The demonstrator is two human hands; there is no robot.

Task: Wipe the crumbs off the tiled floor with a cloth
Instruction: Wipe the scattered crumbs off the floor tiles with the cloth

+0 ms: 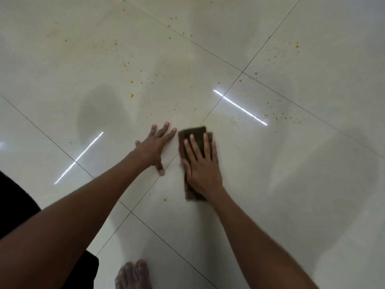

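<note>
On the tiled floor (291, 184), the right hand (203, 170) presses flat on the brown cloth (195, 135), fingers spread. Just beside the cloth, the left hand (154, 148) lies flat and spread too. Orange crumbs (132, 95) lie beyond the cloth.

Dark brown cloth (194, 138) under the right hand's fingers (206, 142). Glossy cream tiled floor (291, 184) with thin dark grout lines; orange-yellow crumbs (131, 95) speckled beyond the fingertips.

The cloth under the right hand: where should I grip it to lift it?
Pinch the cloth at its far end, coming from above and ahead: that strip pokes out past the right hand fingertips, while the rest lies flat, pinned under the palm.
</note>
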